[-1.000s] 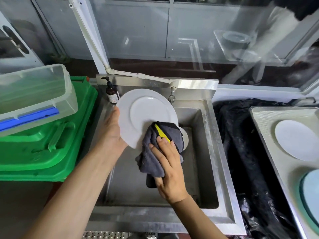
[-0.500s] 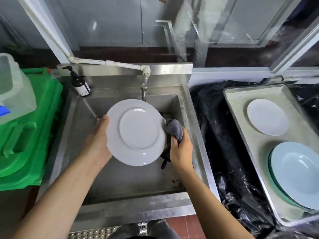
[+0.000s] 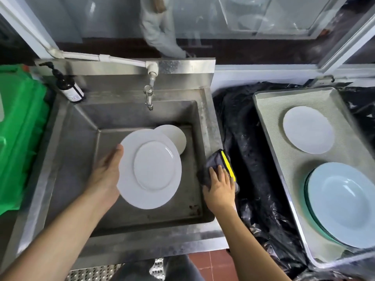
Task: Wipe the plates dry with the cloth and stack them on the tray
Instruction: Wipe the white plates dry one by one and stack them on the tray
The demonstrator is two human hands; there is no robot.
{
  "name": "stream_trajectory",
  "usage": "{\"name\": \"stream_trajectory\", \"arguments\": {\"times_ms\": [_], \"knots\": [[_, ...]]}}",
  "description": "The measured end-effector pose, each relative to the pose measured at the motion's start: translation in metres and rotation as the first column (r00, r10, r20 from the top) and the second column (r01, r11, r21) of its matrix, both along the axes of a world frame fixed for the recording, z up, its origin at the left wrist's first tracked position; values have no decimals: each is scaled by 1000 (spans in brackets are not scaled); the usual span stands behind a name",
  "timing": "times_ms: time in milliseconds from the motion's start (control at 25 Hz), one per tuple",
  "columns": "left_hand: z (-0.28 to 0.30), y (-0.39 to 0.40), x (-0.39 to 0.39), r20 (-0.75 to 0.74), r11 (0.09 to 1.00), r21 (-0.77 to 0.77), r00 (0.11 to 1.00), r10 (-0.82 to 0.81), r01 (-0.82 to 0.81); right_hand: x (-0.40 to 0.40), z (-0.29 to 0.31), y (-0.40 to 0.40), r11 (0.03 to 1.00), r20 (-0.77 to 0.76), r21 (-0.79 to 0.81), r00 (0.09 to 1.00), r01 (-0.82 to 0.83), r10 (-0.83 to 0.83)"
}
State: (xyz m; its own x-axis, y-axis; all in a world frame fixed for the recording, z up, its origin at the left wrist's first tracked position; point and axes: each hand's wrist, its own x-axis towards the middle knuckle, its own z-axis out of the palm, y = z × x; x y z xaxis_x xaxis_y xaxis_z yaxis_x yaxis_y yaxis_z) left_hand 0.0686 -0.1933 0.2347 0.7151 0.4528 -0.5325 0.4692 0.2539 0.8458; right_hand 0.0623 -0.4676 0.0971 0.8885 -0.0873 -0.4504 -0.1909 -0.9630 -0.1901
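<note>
Head view: I'm over a steel sink (image 3: 205,110) set against a steel splashback, glass panes behind it with a person's reflection in them. White pipe runs along the back to a tap (image 3: 148,96) over the basin. Dark soap bottle (image 3: 68,86) with a pump stands on the back left corner of the sink deck. Green plastic bin (image 3: 22,138) sits just left of the sink. Black plastic sheet (image 3: 249,159) covers the counter to the right. Red floor tiles show at the bottom edge.

My left hand (image 3: 105,175) grips the white plate (image 3: 150,171) by its left rim, thumb on the upper face, plate tilted and held above the basin. A smaller white plate (image 3: 176,136) lies on the basin floor behind it, partly hidden by the held one.

My right hand (image 3: 221,187) rests flat on the cloth (image 3: 213,167), fingers straight, not curled round it. Cloth is grey with a yellow strip, bunched on the sink's right rim, touching the black sheet.

Tray (image 3: 269,126) sits on the black sheet, well right of the sink, lined with a pale mesh mat. On it: a white plate at the far end (image 3: 308,129), and a stack of pale blue plates (image 3: 345,207) at the near end. The two sit apart.
</note>
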Motion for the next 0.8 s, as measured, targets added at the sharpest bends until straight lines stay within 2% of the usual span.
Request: {"name": "stream_trajectory", "arguments": {"times_ms": [160,240,320,360,440,520,600,680,800], "knots": [[-5,-9,-1,59,993,111,997,-56,49,8,15,4,994,83,76,993,78,-84],[-6,-13,-1,95,947,296,982,-161,127,16,37,21,939,148,309,967,152,-206],[-6,-16,-3,124,840,500,942,-311,212,26,70,48,755,97,612,925,237,-368],[-4,-17,-4,126,777,579,914,-385,248,32,87,61,659,54,706,908,260,-416],[2,-16,-7,106,657,680,843,-527,325,45,119,84,527,-13,806,900,268,-436],[9,-16,-12,44,553,712,758,-650,433,55,140,99,455,-104,832,895,318,-435],[14,-16,-18,-44,425,758,690,-723,494,60,148,104,499,-145,783,889,371,-434],[17,-14,-26,-116,281,827,638,-761,486,58,145,104,564,-169,720,891,404,-422],[11,-3,-37,-172,177,827,539,-824,534,48,134,105,537,-277,673,846,509,-455]]}}
